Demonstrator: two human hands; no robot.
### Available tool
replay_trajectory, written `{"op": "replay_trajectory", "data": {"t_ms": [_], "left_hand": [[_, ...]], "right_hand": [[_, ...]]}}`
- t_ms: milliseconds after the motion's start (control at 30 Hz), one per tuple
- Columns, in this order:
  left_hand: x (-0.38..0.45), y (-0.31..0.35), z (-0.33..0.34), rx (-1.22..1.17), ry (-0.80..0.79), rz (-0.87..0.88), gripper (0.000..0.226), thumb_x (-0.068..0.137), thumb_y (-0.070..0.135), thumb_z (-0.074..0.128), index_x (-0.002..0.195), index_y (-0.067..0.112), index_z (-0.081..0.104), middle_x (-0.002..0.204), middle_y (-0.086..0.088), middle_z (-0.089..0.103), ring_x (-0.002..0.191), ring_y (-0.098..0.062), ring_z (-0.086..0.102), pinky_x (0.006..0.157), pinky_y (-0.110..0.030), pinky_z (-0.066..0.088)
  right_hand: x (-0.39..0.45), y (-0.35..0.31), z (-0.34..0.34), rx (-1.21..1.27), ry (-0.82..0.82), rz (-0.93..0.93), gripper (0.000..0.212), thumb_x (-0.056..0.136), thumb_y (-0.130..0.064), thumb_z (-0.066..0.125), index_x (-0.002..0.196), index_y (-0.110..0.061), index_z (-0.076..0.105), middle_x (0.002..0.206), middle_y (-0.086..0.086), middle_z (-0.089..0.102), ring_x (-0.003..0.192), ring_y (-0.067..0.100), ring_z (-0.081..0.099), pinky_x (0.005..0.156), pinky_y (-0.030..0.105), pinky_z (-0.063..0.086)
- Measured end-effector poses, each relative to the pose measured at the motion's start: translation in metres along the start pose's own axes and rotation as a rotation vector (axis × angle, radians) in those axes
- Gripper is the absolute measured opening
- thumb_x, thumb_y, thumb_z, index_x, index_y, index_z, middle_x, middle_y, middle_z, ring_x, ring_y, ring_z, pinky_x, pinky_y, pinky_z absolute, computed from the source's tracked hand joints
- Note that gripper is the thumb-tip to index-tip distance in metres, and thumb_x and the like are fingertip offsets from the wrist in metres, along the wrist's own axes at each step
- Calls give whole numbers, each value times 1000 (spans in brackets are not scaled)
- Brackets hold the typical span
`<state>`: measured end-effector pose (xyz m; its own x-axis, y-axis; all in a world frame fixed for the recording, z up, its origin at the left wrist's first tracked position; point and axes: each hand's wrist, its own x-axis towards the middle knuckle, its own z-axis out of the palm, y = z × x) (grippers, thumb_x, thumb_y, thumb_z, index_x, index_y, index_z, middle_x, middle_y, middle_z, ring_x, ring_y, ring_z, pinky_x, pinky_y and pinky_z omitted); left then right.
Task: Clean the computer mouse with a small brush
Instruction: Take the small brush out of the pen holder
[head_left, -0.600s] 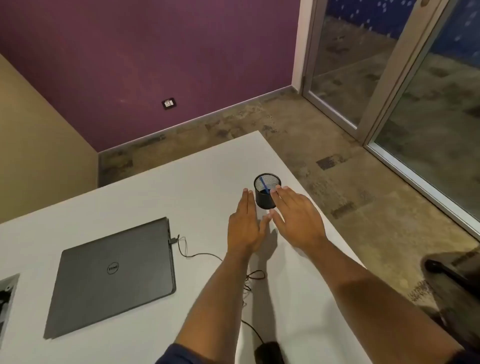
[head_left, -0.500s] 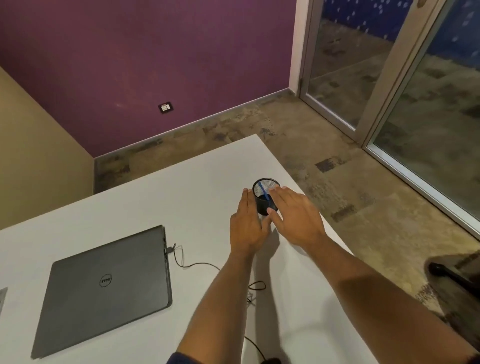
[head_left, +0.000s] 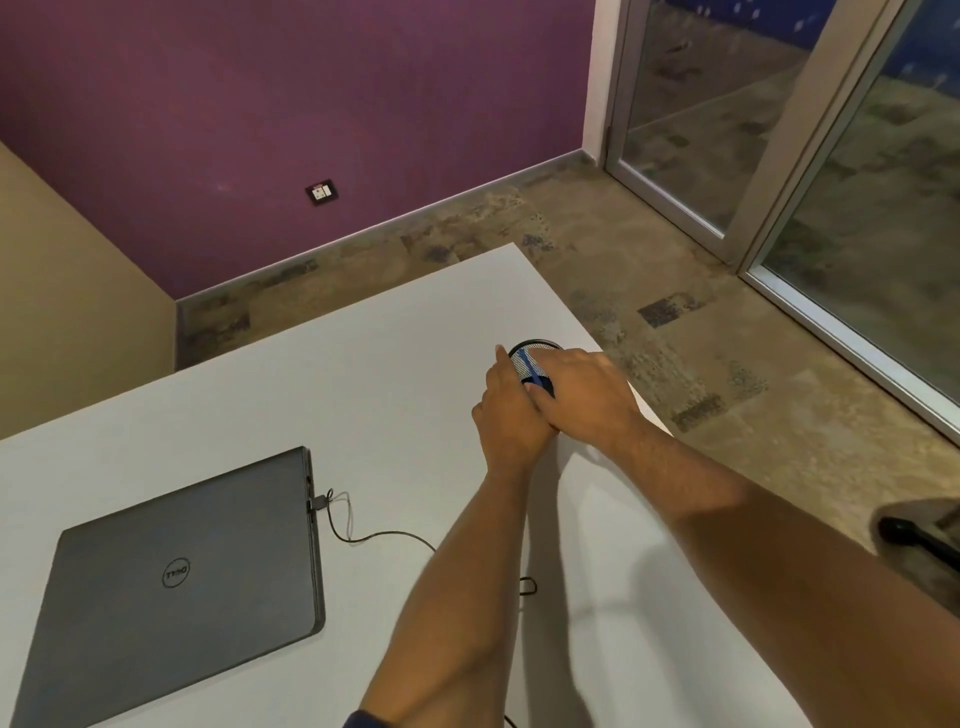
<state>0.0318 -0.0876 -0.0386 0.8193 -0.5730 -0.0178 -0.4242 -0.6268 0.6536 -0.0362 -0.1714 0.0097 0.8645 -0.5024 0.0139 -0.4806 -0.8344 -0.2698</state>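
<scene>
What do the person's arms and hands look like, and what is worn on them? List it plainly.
Both forearms are bare from elbow to wrist. The left hand and the right hand wear no gloves; no watch, ring or band shows on either. The only clothing in view is a dark blue sleeve edge on the left arm at the bottom of the head view.

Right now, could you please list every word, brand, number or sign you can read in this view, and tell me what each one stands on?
"DELL": round logo, seen upside down, on the lid of the closed grey laptop on the white table.
White wall socket plate on the purple wall: any marking is too small to read.
Black mesh pen cup with the blue-handled brush: no text visible.
</scene>
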Motion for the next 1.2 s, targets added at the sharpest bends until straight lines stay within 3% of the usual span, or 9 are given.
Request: {"op": "replay_trajectory", "data": {"t_ms": [333, 500, 600, 833, 1100, 1200], "left_hand": [[7, -11, 0, 78, 30, 74, 69, 97, 37, 59, 156, 11, 35, 155, -8, 44, 135, -25, 52, 105, -46, 45], [7, -17, 4, 9, 37, 88, 74, 100, 39, 58, 162, 15, 25, 159, -5, 42, 141, -21, 47, 112, -44, 43], [7, -21, 6, 3, 32, 117, 69, 101, 38, 57, 161, 17, 29, 160, -2, 41, 143, -21, 45, 113, -43, 42], [8, -22, 3, 79, -11, 111, 72, 100, 39, 55, 162, 18, 25, 164, -6, 33, 144, -25, 44, 113, -48, 42], [-1, -13, -2, 141, 35, 156, 74, 97, 43, 56, 161, 18, 29, 165, -6, 31, 145, -25, 42, 109, -45, 44], [-5, -1, -9, 108, 115, 195, 64, 98, 40, 55, 156, 17, 39, 159, -4, 44, 142, -22, 47, 111, -43, 45]], "right_hand": [[18, 2, 25, 9, -95, -2, 43, 101, -35, 39, 137, -25, 59, 146, -1, 57, 131, 20, 50, 112, 41, 33], [22, 3, 37, 21, -114, 39, 41, 97, -35, 39, 129, -27, 63, 142, -4, 58, 131, 17, 47, 108, 43, 24], [20, 3, 44, 36, -93, 41, 38, 95, -35, 41, 123, -24, 65, 136, -5, 60, 131, 16, 45, 109, 43, 22], [15, 6, 47, 129, -9, 66, 40, 92, -37, 50, 128, -29, 65, 142, -8, 57, 136, 13, 43, 114, 42, 14], [1, 7, 26, 348, 99, -8, 45, 95, -26, 60, 140, -21, 59, 148, -2, 54, 132, 22, 48, 113, 40, 34], [-9, 5, 15, 467, 182, -54, 40, 97, -18, 62, 137, -17, 63, 142, 0, 59, 128, 22, 53, 111, 42, 45]]}}
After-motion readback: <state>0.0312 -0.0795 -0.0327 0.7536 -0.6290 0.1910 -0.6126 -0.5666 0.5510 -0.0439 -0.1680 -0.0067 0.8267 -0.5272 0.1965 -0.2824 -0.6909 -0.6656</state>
